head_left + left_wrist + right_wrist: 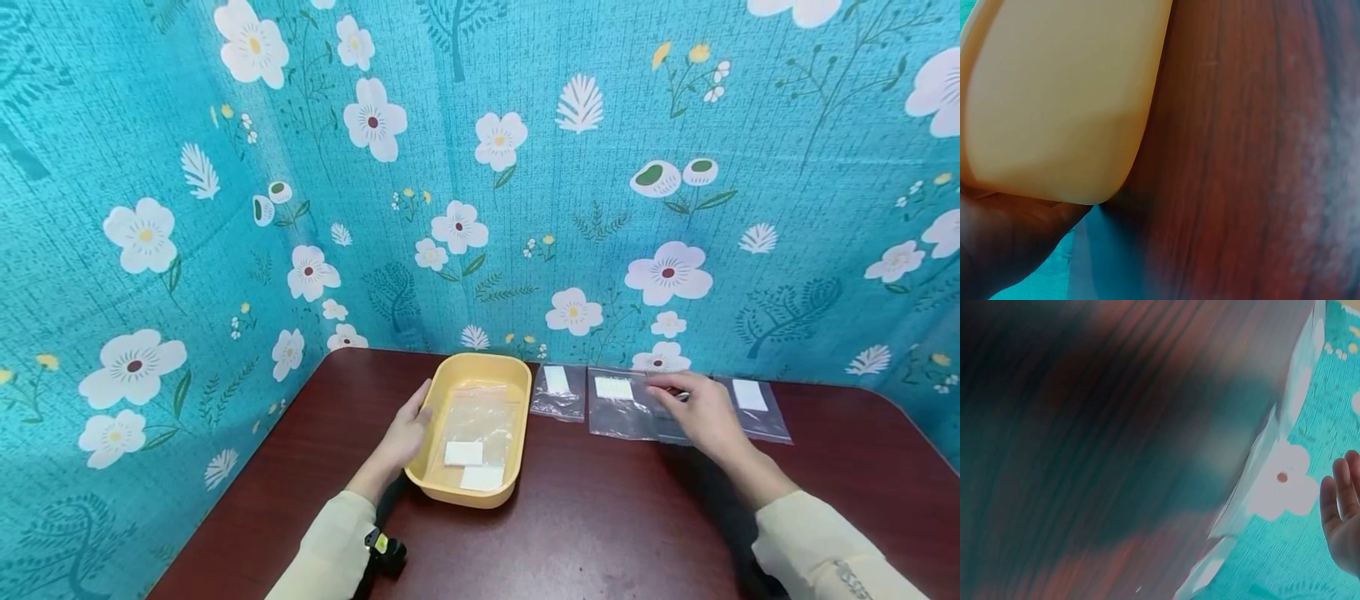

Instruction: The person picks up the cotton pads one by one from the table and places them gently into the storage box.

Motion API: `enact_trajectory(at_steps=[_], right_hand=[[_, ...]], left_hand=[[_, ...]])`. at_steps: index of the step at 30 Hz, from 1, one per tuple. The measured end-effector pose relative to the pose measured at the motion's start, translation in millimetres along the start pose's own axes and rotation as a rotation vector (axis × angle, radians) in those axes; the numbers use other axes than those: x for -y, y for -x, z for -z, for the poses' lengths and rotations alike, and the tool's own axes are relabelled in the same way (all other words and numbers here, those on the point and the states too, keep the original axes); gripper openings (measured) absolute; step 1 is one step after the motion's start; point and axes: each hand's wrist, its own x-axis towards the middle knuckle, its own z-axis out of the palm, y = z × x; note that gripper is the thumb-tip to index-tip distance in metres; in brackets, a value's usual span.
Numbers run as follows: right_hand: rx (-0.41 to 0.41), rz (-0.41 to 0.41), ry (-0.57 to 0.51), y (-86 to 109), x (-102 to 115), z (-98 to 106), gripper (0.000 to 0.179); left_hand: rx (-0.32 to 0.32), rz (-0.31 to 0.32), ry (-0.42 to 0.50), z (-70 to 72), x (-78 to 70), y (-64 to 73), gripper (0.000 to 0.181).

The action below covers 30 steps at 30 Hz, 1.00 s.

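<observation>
On the left, my left hand [405, 429] grips the side of a yellow plastic tray [523, 417], with the thumb at its rim. The left wrist view shows the hand [1016, 240] against the tray's outer wall [1060, 106]. Inside the tray lie clear zip bags [480, 414] with white pieces [463, 453]. My right hand [705, 412] is over the row of bags at the back, fingers bent loosely, partly hiding one bag [670, 429]. The right wrist view shows its fingers [1330, 503] fairly straight, and nothing held is visible there.
Other clear bags with white pieces lie along the table's back edge: a small bag [558, 407], a wider bag [622, 417] and a right-end bag [765, 421]. A blue flowered cloth [480, 167] hangs behind the dark red table [585, 517].
</observation>
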Motion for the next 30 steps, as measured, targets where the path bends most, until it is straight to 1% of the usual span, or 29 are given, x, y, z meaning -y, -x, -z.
enact_trajectory(at_steps=[4, 6, 9, 12, 14, 20, 26, 30], right_hand=[[-0.010, -0.034, 0.036, 4.4, -12.3, 9.2, 0.021], [-0.013, -0.075, 0.045, 7.0, -18.6, 13.3, 0.022], [-0.015, -0.159, 0.061, 10.7, -27.7, 20.1, 0.028], [-0.026, -0.221, 0.070, 13.1, -37.0, 28.3, 0.032], [-0.025, -0.245, 0.075, 14.7, -43.0, 33.9, 0.035], [-0.009, -0.292, 0.095, 21.3, -60.7, 46.4, 0.040], [-0.014, -0.292, 0.126, 28.3, -74.3, 54.7, 0.038], [0.010, -0.302, 0.142, 31.6, -81.6, 57.5, 0.039]], left_hand=[[-0.007, 0.002, -0.006, -0.8, -0.5, 0.1, 0.053], [-0.010, 0.009, -0.008, -1.2, -0.9, 0.5, 0.053], [-0.010, 0.018, -0.016, -1.4, -1.3, 1.4, 0.054], [-0.010, 0.022, -0.017, -1.1, -1.8, 2.0, 0.054], [-0.011, 0.018, -0.016, -0.8, -2.0, 1.9, 0.054], [-0.011, 0.020, -0.009, -1.3, -1.3, 1.4, 0.054], [-0.009, 0.016, -0.001, -1.6, -1.0, 1.4, 0.054], [-0.017, 0.018, 0.001, -1.9, -1.8, 1.5, 0.054]])
